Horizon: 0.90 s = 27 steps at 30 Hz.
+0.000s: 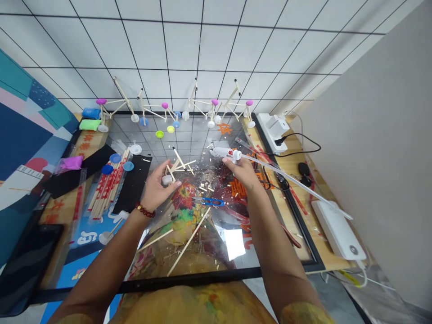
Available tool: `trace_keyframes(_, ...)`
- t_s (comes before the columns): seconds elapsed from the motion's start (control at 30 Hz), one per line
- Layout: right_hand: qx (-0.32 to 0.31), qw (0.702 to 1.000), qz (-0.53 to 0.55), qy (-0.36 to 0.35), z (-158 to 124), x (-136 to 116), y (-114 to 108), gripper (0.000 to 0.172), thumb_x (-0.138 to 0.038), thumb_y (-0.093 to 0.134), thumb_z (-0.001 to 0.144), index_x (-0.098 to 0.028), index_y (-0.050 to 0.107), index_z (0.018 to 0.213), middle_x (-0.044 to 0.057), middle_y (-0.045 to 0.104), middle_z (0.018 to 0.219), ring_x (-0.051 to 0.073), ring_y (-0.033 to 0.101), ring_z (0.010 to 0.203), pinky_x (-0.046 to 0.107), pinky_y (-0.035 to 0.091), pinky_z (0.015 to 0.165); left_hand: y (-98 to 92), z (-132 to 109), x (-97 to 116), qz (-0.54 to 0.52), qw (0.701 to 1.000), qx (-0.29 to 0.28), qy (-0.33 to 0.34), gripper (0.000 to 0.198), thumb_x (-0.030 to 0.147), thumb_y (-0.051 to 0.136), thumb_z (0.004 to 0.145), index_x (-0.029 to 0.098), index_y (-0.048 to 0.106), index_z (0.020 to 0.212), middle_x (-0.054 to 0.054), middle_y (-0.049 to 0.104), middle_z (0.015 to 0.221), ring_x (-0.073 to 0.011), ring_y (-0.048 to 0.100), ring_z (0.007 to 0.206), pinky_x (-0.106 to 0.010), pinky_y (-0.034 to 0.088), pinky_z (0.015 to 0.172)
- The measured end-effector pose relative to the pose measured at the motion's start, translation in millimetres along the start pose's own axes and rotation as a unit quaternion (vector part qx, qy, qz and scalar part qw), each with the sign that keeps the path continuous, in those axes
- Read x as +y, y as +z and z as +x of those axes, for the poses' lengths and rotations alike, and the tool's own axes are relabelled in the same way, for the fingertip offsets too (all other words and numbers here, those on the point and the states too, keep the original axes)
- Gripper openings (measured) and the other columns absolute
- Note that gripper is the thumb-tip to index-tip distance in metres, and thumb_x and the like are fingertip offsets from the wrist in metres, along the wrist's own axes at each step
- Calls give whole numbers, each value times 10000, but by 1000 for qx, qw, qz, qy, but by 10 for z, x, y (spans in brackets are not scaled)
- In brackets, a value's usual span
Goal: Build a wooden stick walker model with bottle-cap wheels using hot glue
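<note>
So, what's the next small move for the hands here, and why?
Probably to ease the glue gun leftward to the stick frame: the right hand grips the gun with its front end facing the frame's side, a gap separates the two, and the left hand holds the frame.

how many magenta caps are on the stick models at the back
4, in a row from left to right: leftmost cap, second cap, third cap, rightmost cap.
</note>
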State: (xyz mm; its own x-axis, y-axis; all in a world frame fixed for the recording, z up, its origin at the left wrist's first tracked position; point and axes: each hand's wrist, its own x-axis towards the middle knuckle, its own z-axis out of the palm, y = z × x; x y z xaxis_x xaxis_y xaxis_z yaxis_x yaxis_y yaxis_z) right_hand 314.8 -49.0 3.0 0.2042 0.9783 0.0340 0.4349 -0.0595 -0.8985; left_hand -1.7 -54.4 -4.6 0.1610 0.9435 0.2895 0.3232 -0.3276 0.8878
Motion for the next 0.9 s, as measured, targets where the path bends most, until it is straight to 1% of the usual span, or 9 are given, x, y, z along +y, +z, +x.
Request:
trace_keyframes(0.13,-27,998,-32,-39,-100,-145,-26,426,-471,602,862,-181,711,1155,72,735,1175,271,647,1141,441,436,1056,-3,-2,-14,15,1000,-10,4,780,335,812,706,227,511,1417,-118,650,1322,-292,620,1226,-457,496,1067)
trace_keyframes(0.2,-40,996,-70,-40,-165,-252,-46,394,-468,586,872,-179,728,1099,70,747,1124,283,647,1127,441,445,1038,-4,3,-8,26,1000,-4,2,780,339,809,711,218,508,1420,-118,645,1329,-293,615,1232,-459,492,1070)
trace_keyframes(0.3,-77,989,-117,-47,-238,-384,-53,395,-489,554,886,-159,741,995,85,760,1003,298,670,1040,440,473,982,-1,6,14,42,999,-2,1,758,348,803,718,204,522,1408,-120,641,1332,-294,616,1228,-451,494,1067)
trace_keyframes(0.37,-94,986,-118,-63,-265,-437,-37,397,-484,539,897,-156,735,1002,87,758,1000,290,678,1014,422,482,961,4,6,29,46,999,-1,6,752,346,805,716,204,530,1402,-119,640,1332,-292,623,1219,-445,499,1063)
trace_keyframes(0.47,-102,985,-106,-89,-286,-478,-3,379,-455,524,915,-162,726,1045,89,748,1079,272,675,1036,392,479,961,12,5,33,47,999,-2,19,758,334,812,713,212,528,1406,-115,642,1326,-288,632,1205,-441,505,1055)
trace_keyframes(0.6,-110,980,-137,-90,-306,-511,10,361,-438,526,925,-166,727,1050,93,751,1062,267,678,1004,380,482,940,25,9,-3,47,999,1,21,771,344,820,707,219,526,1409,-114,640,1320,-287,639,1185,-442,520,1033)
trace_keyframes(0.73,-104,978,-155,-95,-306,-507,4,350,-428,527,930,-166,724,1053,99,754,1054,272,681,996,376,485,924,33,13,-26,40,999,5,4,791,365,838,684,219,532,1399,-118,644,1306,-295,630,1183,-458,515,1031)
trace_keyframes(0.83,-63,981,-173,-65,-280,-437,10,354,-450,540,919,-168,725,1023,103,760,1004,287,687,979,387,492,908,30,22,0,-5,1000,14,-5,802,378,836,694,216,513,1409,-132,629,1325,-295,612,1216,-461,491,1063)
trace_keyframes(0.9,-26,982,-181,-42,-257,-363,15,359,-457,545,913,-174,720,1048,103,757,1022,294,678,1018,401,486,933,21,32,27,-52,998,30,-7,797,389,825,718,223,492,1422,-142,589,1379,-292,587,1259,-454,471,1088)
